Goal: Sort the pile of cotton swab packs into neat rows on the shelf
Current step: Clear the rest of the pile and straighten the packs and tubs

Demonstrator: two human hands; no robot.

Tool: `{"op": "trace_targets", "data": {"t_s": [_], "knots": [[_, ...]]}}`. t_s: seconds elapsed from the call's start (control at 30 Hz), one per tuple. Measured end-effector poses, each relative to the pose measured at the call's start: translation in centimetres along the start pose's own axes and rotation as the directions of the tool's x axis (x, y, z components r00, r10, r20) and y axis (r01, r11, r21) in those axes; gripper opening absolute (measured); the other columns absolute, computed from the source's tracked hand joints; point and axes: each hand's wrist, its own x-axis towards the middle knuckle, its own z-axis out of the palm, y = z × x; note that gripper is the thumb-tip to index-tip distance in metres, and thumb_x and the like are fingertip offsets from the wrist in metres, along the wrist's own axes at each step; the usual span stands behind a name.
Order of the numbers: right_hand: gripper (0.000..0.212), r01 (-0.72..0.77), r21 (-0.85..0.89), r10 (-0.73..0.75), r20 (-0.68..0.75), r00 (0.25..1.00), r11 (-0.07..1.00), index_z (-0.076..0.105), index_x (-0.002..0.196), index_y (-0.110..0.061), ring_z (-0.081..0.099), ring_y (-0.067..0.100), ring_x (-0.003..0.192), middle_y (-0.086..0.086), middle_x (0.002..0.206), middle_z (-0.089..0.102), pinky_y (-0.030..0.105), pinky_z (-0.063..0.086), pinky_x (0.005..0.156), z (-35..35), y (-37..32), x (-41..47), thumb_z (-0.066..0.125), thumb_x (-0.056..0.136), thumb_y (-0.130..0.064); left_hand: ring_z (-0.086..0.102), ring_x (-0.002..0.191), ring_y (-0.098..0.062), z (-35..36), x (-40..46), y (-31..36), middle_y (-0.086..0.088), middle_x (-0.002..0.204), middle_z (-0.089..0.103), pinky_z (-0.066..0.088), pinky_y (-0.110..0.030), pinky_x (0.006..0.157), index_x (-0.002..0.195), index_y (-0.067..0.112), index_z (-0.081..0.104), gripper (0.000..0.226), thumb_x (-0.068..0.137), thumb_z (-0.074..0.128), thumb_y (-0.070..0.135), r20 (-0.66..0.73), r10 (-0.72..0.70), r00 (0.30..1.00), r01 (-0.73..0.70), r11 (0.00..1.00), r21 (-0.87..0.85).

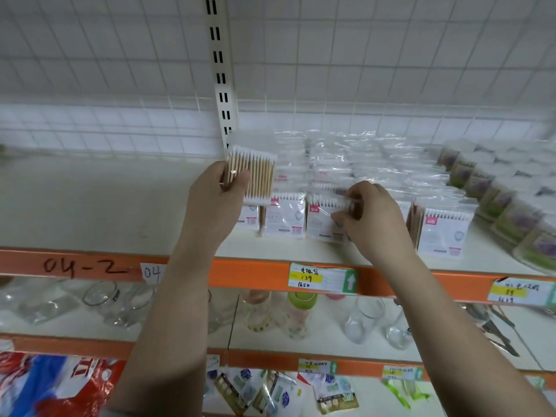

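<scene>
My left hand (218, 194) grips a clear pack of wooden-stick cotton swabs (259, 173), held upright above the white shelf (90, 206). My right hand (371, 215) pinches the top of another swab pack (323, 218) that stands in the front row. Several packs with white and pink labels stand side by side along the shelf's front, among them one (285, 216) left of my right hand and one (443, 233) to its right. Behind them more clear packs (361, 164) lie in stacked rows back toward the wire grid.
Green and purple packs (511, 206) fill the shelf's right end. The shelf's left half is bare white board. A slotted upright post (221, 70) rises behind the packs. An orange rail (255, 270) carries price labels. Glass cups (364, 320) stand on the shelf below.
</scene>
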Motion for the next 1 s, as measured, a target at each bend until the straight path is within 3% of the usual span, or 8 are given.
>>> {"op": "trace_targets", "data": {"t_s": [0.1, 0.2, 0.37, 0.5, 0.6, 0.7, 0.8, 1.0], "knots": [[0.032, 0.095, -0.121, -0.107, -0.09, 0.99, 0.988, 0.064, 0.109, -0.005, 0.049, 0.026, 0.107, 0.006, 0.113, 0.054, 0.023, 0.033, 0.076, 0.1, -0.3, -0.2, 0.069, 0.078, -0.008, 0.04, 0.054, -0.004, -0.3, -0.4, -0.1, 0.008, 0.062, 0.045, 0.03, -0.01, 0.047, 0.073, 0.021, 0.052, 0.023, 0.095, 0.05, 0.029, 0.0, 0.023, 1.0, -0.023, 1.0, 0.003], [0.036, 0.114, -0.146, -0.125, -0.067, 0.99, 0.983, 0.065, 0.114, -0.008, 0.046, 0.027, 0.114, 0.007, 0.117, 0.055, 0.022, 0.032, 0.082, 0.2, -0.5, 0.0, 0.067, 0.078, -0.005, 0.052, 0.066, -0.011, -0.6, -0.8, -0.1, 0.001, 0.075, 0.06, 0.035, -0.009, 0.052, 0.088, 0.016, 0.062, 0.016, 0.093, 0.054, 0.03, 0.003, 0.065, 0.998, -0.065, 0.998, -0.025], [0.02, 0.118, 0.074, -0.104, -0.176, 0.979, 0.99, 0.068, 0.104, -0.012, 0.056, 0.015, 0.087, -0.001, 0.096, 0.062, 0.012, 0.036, 0.07, -0.9, -2.5, 0.4, 0.065, 0.084, -0.014, 0.058, 0.074, 0.0, -0.5, -1.9, 0.1, 0.013, 0.078, 0.063, 0.043, -0.012, 0.066, 0.086, 0.027, 0.061, 0.007, 0.084, 0.067, 0.025, -0.076, 0.198, 0.977, -0.202, 0.978, -0.049], [0.028, -0.155, 0.402, 0.089, 0.178, 0.98, 0.902, 0.067, 0.093, -0.018, 0.065, 0.011, 0.068, -0.001, 0.078, 0.07, 0.011, 0.044, 0.057, -2.6, -5.3, 1.4, 0.051, 0.093, -0.04, 0.056, 0.079, -0.011, 1.2, -3.1, -0.2, 0.005, 0.084, 0.064, 0.044, -0.021, 0.073, 0.088, 0.014, 0.068, 0.012, 0.079, 0.074, 0.021, -0.138, 0.489, 0.861, -0.481, 0.872, 0.088], [0.049, -0.296, 0.413, 0.124, 0.395, 0.91, 0.862, 0.067, 0.103, -0.012, 0.063, 0.02, 0.061, 0.005, 0.065, 0.06, 0.03, 0.055, 0.074, -3.1, -5.8, 1.8, 0.047, 0.09, -0.054, 0.055, 0.084, -0.016, 2.7, -3.9, -0.9, -0.003, 0.087, 0.065, 0.044, -0.027, 0.076, 0.088, 0.009, 0.07, 0.014, 0.075, 0.077, 0.013, -0.109, 0.628, 0.771, -0.606, 0.775, 0.177], [0.045, -0.258, 0.358, 0.084, 0.435, 0.896, 0.897, 0.066, 0.103, -0.011, 0.043, 0.016, 0.05, 0.001, 0.054, 0.046, 0.026, 0.048, 0.058, -3.2, -5.4, 2.2, 0.063, 0.081, -0.051, 0.053, 0.084, -0.017, 3.5, -4.4, -1.5, -0.005, 0.086, 0.064, 0.04, -0.022, 0.079, 0.087, 0.008, 0.071, 0.019, 0.071, 0.08, 0.011, -0.092, 0.683, 0.724, -0.659, 0.725, 0.198], [0.039, -0.284, 0.369, 0.093, 0.456, 0.885, 0.885, 0.061, 0.108, -0.019, 0.038, 0.01, 0.042, -0.005, 0.047, 0.045, 0.016, 0.035, 0.044, -3.2, -4.9, 2.2, 0.075, 0.076, -0.035, 0.051, 0.087, -0.012, 3.5, -4.5, -1.6, -0.003, 0.089, 0.064, 0.034, -0.012, 0.083, 0.089, 0.01, 0.072, 0.026, 0.071, 0.079, 0.028, -0.016, 0.688, 0.726, -0.678, 0.719, 0.151], [0.034, -0.174, 0.355, 0.085, 0.253, 0.964, 0.918, 0.065, 0.103, -0.012, 0.064, 0.021, 0.067, 0.005, 0.084, 0.07, 0.027, 0.051, 0.065, -4.8, -3.8, 3.2, 0.078, 0.075, -0.025, 0.052, 0.094, -0.007, 2.4, -3.6, -2.4, 0.008, 0.097, 0.062, 0.034, -0.009, 0.085, 0.095, 0.015, 0.068, 0.033, 0.086, 0.056, 0.044, -0.009, 0.517, 0.856, -0.515, 0.853, 0.086]]}}
